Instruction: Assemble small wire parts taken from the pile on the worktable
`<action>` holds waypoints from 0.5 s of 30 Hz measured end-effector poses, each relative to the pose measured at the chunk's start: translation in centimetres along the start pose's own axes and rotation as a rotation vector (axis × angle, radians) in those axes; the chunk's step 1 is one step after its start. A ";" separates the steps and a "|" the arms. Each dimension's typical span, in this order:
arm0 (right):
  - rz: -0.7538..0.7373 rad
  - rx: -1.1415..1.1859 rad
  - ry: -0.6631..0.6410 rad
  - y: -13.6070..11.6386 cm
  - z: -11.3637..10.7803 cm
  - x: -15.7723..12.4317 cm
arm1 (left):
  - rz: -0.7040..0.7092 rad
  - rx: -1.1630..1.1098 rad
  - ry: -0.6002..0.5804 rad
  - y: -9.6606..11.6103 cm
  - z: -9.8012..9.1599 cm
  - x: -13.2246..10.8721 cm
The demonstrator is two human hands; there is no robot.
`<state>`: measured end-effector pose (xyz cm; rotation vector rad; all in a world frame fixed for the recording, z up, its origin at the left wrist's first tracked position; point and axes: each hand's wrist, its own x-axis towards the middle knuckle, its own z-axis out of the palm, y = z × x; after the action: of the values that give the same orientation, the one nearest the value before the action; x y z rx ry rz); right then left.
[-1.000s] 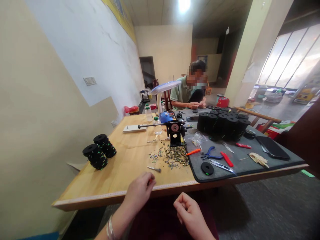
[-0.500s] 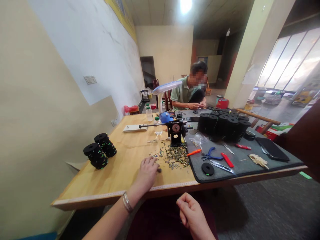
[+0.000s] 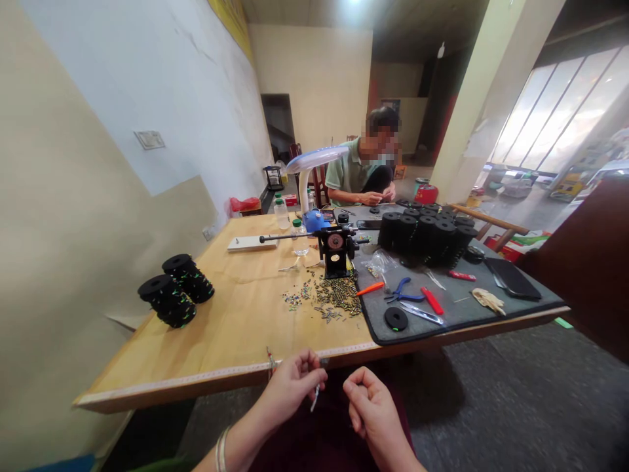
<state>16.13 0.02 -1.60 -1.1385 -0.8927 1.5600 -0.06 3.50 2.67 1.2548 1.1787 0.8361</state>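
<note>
Above the table's front edge, my left hand (image 3: 295, 381) is closed in a pinch. A short whitish twisted strand (image 3: 315, 398) hangs beneath its fingers, and a small dark bit shows by the fingertips. Behind the wrist side, a thin piece with red and green specks (image 3: 270, 359) sticks up; I cannot tell if it is joined to what the hand holds. To the right, my right hand (image 3: 371, 401) is closed with thumb against fingers; what it pinches is hidden. Beyond the hands lie a pile of small dark-and-brass pieces (image 3: 339, 295) and tiny coloured beads (image 3: 295, 300).
A black winding device (image 3: 336, 252) with a long rod stands behind the pile, near a blue lamp (image 3: 314, 219). Black spools (image 3: 167, 298) stand at left, several more (image 3: 422, 233) on the grey mat (image 3: 462, 318) with pliers (image 3: 405, 293). Opposite sits another person (image 3: 351, 174).
My left hand has drawn back from the beads on the tabletop to the front edge, close to my right hand, now pinching something. My right hand stays closed. The view has tilted slightly.
</note>
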 end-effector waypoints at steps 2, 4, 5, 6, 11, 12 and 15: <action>0.013 -0.021 0.007 -0.1 0.1 -0.2 | -0.067 -0.092 0.002 -0.8 0.8 -0.5; 0.028 -0.045 0.008 -0.1 0.2 -0.2 | -0.084 -0.125 0.033 -1.2 1.2 -0.7; 0.034 -0.057 0.007 -0.1 0.3 -0.1 | -0.085 -0.134 0.043 -1.4 1.3 -0.8; 0.039 -0.070 0.004 -0.1 0.3 0.0 | -0.083 -0.139 0.047 -1.5 1.4 -0.8; 0.034 -0.107 -0.018 0.1 0.7 0.3 | -0.079 -0.194 -0.002 -2.0 2.0 -1.0; 0.031 -0.114 -0.018 0.1 0.7 0.3 | -0.083 -0.203 -0.007 -2.1 2.2 -1.1; 0.024 -0.143 -0.013 0.1 0.7 0.3 | -0.093 -0.195 -0.008 -2.6 2.7 -1.4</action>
<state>15.38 0.23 -1.57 -1.2454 -1.0160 1.5442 1.88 1.06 0.21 1.0355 1.1123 0.8542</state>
